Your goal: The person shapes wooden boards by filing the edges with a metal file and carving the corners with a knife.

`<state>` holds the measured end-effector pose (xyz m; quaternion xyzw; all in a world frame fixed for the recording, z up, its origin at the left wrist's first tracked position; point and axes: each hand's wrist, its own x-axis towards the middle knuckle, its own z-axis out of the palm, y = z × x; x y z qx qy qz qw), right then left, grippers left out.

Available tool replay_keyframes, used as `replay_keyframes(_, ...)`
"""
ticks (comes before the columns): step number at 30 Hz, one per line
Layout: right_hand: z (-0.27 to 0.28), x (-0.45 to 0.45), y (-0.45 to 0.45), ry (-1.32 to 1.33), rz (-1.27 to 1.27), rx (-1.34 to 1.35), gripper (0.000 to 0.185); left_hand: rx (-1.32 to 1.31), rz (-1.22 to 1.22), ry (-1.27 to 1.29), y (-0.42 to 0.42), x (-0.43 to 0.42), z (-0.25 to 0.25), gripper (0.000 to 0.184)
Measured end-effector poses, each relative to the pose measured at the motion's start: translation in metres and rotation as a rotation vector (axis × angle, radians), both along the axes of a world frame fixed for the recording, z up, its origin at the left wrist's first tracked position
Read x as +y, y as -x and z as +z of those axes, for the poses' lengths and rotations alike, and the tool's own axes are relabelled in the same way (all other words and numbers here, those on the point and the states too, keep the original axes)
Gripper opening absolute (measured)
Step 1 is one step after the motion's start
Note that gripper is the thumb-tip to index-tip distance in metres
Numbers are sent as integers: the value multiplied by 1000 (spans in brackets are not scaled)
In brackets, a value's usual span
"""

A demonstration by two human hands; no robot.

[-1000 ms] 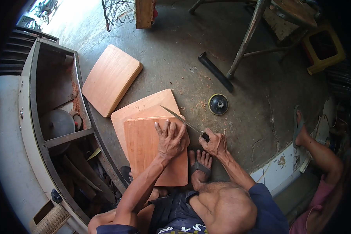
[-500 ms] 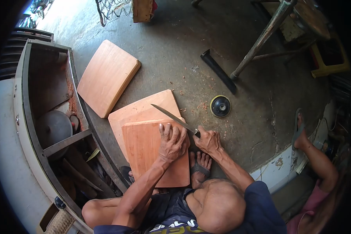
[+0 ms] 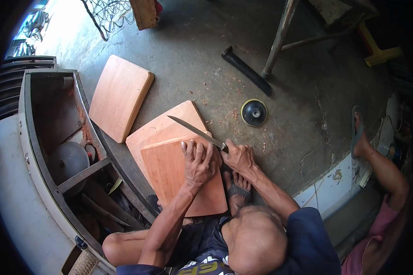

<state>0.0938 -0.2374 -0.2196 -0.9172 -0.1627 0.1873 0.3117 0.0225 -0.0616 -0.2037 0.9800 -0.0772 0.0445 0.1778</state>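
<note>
My left hand [image 3: 198, 165] lies over the top of a reddish wooden board [image 3: 167, 176], its fingers bent near the far edge. The board leans toward my lap, tilted over a second, paler wooden board [image 3: 183, 114] on the floor. My right hand [image 3: 238, 156] is closed round the handle of a long knife [image 3: 192, 129]. The knife's blade points up and left, lying along the far edge of the tilted board just beyond my left fingertips. Whether the blade touches the wood I cannot tell. Part of the lower board is hidden.
Another thick wooden board [image 3: 119, 96] lies on the floor at left. A round black sanding pad [image 3: 253, 112], a dark tube-like bar [image 3: 246, 71] and wood shavings are beyond my right hand. A metal cabinet [image 3: 66, 188] flanks the left; another person's leg [image 3: 383, 167] is at right.
The camera view has shifted and turned slightly. My right hand and the knife have stayed close to the board's far edge, with little movement against it. My left hand keeps its hold.
</note>
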Motion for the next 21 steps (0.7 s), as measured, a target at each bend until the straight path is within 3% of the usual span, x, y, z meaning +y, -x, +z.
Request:
replay_keyframes(6,4,5,-16,-129,33,-12,27,-27,-16,10,-6,5,-3,68)
replay_keyframes(12,-7,-2,6,-25,41,58,26,14,-1,16,1,1,-3,69)
replay_keyframes(21,4,7,-19,-77,37,-17,23,-31,-21,1,-11,5,-3,68)
